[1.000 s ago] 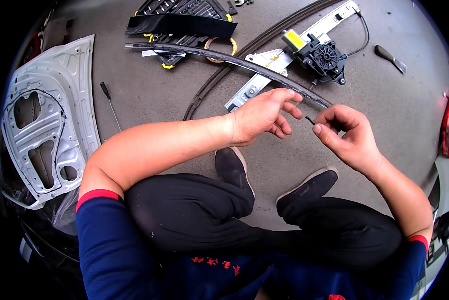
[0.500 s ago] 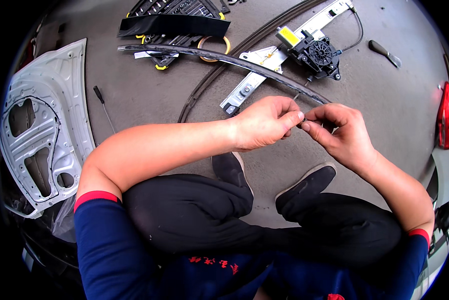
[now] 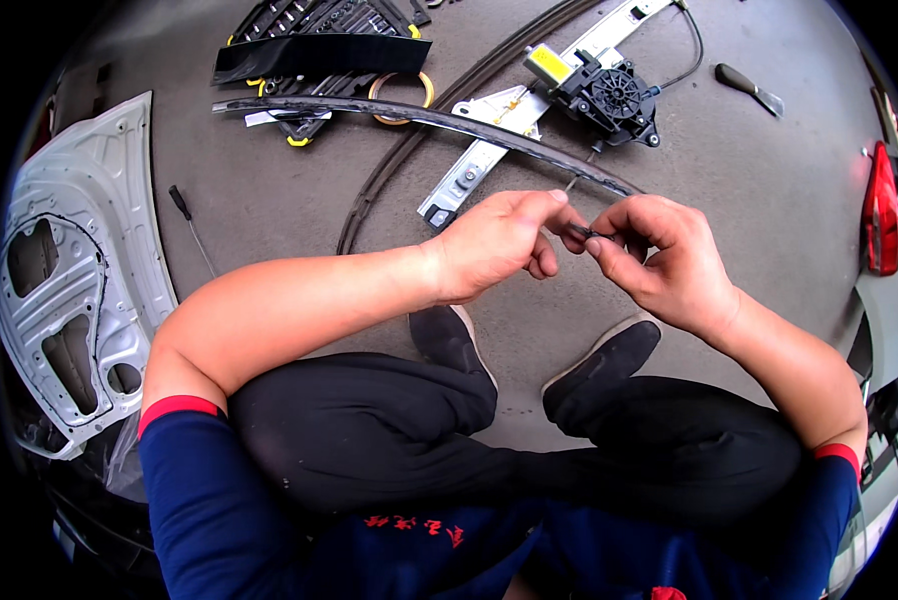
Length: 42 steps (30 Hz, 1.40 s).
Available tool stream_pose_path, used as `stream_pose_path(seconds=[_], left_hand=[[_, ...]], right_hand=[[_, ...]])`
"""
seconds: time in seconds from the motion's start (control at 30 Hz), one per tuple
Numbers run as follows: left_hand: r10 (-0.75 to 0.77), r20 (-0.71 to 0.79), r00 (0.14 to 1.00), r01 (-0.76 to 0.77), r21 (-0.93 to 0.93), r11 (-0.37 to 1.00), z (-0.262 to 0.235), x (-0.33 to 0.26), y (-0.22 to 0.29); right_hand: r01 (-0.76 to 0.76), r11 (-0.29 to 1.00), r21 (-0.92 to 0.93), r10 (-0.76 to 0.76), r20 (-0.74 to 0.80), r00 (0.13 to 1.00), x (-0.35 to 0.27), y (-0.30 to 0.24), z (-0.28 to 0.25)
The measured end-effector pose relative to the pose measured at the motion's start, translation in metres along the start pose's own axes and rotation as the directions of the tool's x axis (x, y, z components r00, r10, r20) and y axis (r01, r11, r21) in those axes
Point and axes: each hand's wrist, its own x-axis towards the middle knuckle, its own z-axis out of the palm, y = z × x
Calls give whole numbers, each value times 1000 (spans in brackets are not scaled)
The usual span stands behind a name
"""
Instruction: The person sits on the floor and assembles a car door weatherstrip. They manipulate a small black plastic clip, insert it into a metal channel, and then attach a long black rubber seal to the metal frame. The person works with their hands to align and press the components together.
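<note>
My right hand (image 3: 669, 262) pinches a small dark piece (image 3: 591, 233) between thumb and fingertips; its exact kind is too small to make out. Close beside it, my left hand (image 3: 499, 243) has its thumb lifted away from the fingers. The left index fingertip reaches the piece's near end, and whether it touches cannot be made out. Just beyond both hands lies a long dark trim strip (image 3: 469, 128), whose right end stops by my right knuckles. It crosses over a window regulator (image 3: 479, 163) with a black motor (image 3: 617, 92) and a silver rail.
A curved black seal strip (image 3: 369, 190) lies under the regulator. Far left are an open socket set (image 3: 319, 20), a black panel (image 3: 319, 55) and a tape roll (image 3: 429, 90). A screwdriver (image 3: 179, 203), door panel (image 3: 129, 220), scraper (image 3: 749, 88) and red tail light (image 3: 881, 210) lie around.
My left thumb has lifted off and its fingers have spread. The right hand keeps its pinch, with the dark piece showing more. The whole view has shifted slightly.
</note>
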Motion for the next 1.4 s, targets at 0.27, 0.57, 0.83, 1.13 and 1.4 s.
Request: stream_pose_path(seconds=[0.27,0.57,0.83,1.13,1.4], left_hand=[[3,114,993,-15,110,994,-3,0,2],[82,1,997,-81,198,977,-1,1,-2],[178,-25,984,-159,339,927,-6,-1,-9],[222,-119,968,-160,391,906,9,-3,4],[210,-132,969,-159,315,936,13,-6,10]], right_hand=[[119,992,-27,-120,-25,992,1,2,3],[83,995,-57,-83,-3,997,-1,1,-2],[-287,929,234,260,141,955,0,-5,-3],[-394,837,379,359,163,919,3,0,-2],[-255,846,469,233,106,967,2,8,-4]])
